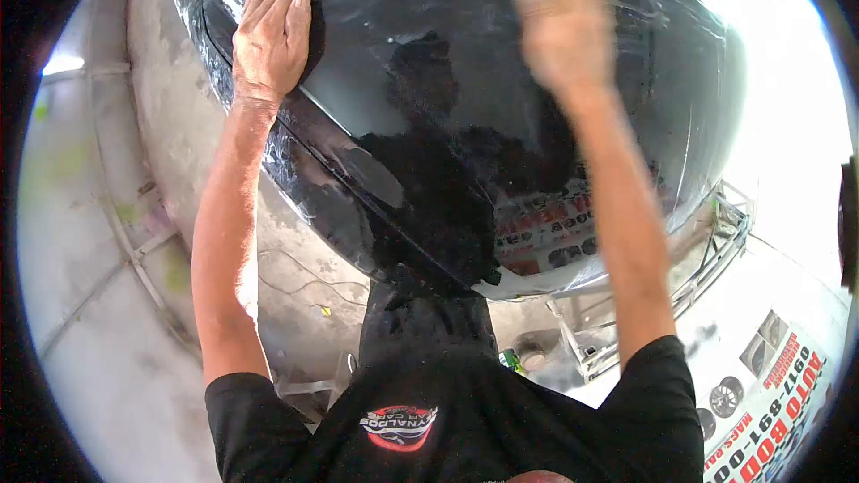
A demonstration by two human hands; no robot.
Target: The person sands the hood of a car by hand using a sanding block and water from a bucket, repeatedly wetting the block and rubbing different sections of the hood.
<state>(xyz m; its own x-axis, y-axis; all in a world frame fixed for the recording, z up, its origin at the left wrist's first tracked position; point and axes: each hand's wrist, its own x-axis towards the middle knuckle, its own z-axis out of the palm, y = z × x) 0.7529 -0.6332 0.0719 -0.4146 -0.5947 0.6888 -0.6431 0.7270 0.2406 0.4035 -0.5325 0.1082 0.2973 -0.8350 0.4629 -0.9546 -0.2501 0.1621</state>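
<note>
A glossy black car body panel [376, 45] fills the middle of the head view, reflecting the person and a lettered sign. My left hand [271, 36] lies flat near the panel's left edge, its fingers stretched out and pointing away from me. Just below it, a narrow seam [358, 183] runs diagonally down the bodywork. My right hand [568, 31] is over the right part of the panel, smeared by motion. Whether its fingers are closed on anything does not show, nor whether it touches the surface. Pale streaks [658, 9] mark the panel near that hand.
Concrete floor [170, 98] curves around the car on the left, with a thin cord [313, 277] lying on it. At the lower right stand a metal frame [716, 241] and a printed sign [778, 402] with wheel pictures. A round container [532, 358] is below the panel.
</note>
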